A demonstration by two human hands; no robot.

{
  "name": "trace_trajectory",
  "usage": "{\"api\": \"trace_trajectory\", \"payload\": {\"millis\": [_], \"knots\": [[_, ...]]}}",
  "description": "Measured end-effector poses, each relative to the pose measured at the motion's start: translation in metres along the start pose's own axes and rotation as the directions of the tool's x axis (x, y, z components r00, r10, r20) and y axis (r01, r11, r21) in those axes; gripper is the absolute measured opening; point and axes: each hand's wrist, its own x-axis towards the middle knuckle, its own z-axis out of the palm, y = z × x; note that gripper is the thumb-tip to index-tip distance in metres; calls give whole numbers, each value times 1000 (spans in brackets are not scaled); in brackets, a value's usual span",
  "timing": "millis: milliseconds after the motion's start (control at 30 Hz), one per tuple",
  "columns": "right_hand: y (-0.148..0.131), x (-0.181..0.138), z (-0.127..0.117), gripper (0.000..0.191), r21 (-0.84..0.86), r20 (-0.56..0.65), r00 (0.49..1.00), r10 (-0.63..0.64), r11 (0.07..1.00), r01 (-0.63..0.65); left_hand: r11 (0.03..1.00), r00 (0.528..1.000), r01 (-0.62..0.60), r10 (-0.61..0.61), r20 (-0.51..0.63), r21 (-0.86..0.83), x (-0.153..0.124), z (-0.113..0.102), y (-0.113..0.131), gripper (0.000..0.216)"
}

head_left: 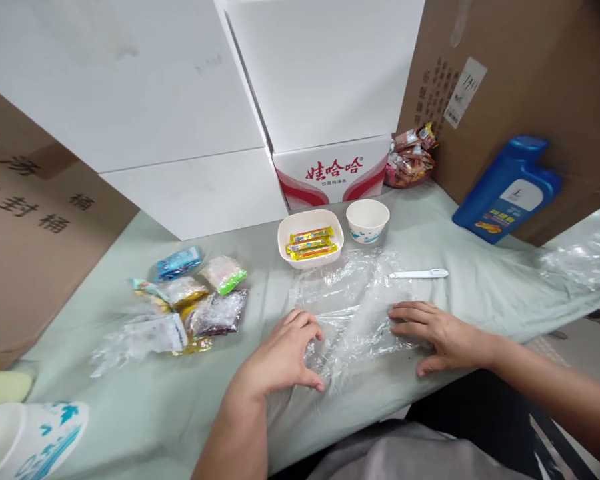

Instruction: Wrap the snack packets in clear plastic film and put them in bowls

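A crinkled sheet of clear plastic film [350,313] lies on the pale green cloth in front of me. My left hand [293,350] rests at its left edge, fingers curved and apart. On the right edge of the film lies my right hand [433,337], its fingers spread. Just beyond the film stands a white square bowl [285,240] with several yellow-wrapped sticks [311,244] inside. To its right is a white paper cup [367,220] with blue print. A white slim cutter [420,274] lies past my right hand.
Several packaged snacks [190,293] lie at left. White boxes [330,173] stack at the back, near a bag of brown-wrapped snacks [413,157]. A blue bottle [507,190] leans at right against a cardboard box [500,80]. A paper bucket [55,437] sits at lower left.
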Motion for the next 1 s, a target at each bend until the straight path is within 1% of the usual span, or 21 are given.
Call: {"api": "trace_trajectory", "payload": {"millis": [67,133,167,233,300,367,400,433,500,533,567,600,633,700,767,833,900,1000], "knots": [[-1,-11,4,47,-36,-47,998,44,998,-46,998,1000,27,-26,-16,52,0,6,5,56],[-5,-16,6,27,-34,-103,993,64,997,-68,993,998,52,-47,-52,106,1,12,12,46],[-8,-17,6,22,-18,-130,989,66,997,-68,990,996,57,-49,-69,127,0,15,16,38],[-13,-17,5,21,36,-179,981,74,997,-69,987,996,48,-35,-87,153,-1,17,22,22],[-17,-16,2,22,105,-215,969,125,989,-104,990,997,6,5,-75,138,-5,14,26,19],[-21,-16,0,23,198,-208,951,229,962,-188,997,999,-27,30,-42,73,-12,6,26,19],[-22,-16,-1,25,256,-184,938,295,935,-244,999,999,-31,32,-6,19,-15,2,25,18],[-23,-16,-2,26,317,-152,922,357,901,-297,999,999,-24,26,42,-46,-18,-2,22,16],[-23,-15,-1,27,425,-86,887,454,822,-380,981,992,28,-4,124,-193,-21,-8,14,12],[-23,-13,-1,27,459,-68,870,488,789,-408,964,990,60,-25,138,-258,-20,-10,9,10],[-22,-10,0,27,473,-67,852,519,769,-431,949,991,90,-55,125,-302,-18,-10,4,9],[-21,-7,1,27,467,-81,833,547,759,-453,940,991,121,-98,87,-318,-15,-9,-2,7],[-20,-2,2,27,449,-103,812,575,755,-478,940,988,154,-151,34,-305,-11,-8,-7,6],[-17,8,4,28,386,-157,772,616,758,-526,950,966,226,-247,-74,-217,-2,-5,-14,6],[-15,18,5,30,284,-218,748,627,774,-566,950,939,291,-307,-153,-116,6,-3,-17,8],[-13,26,8,32,130,-272,747,607,792,-597,942,923,331,-334,-190,-47,10,-3,-17,9],[-12,31,12,34,-40,-301,758,579,786,-617,929,910,370,-363,-202,-2,13,-3,-17,9],[-11,33,20,36,-195,-309,771,557,756,-625,904,886,426,-410,-216,34,14,-3,-18,7]]}}
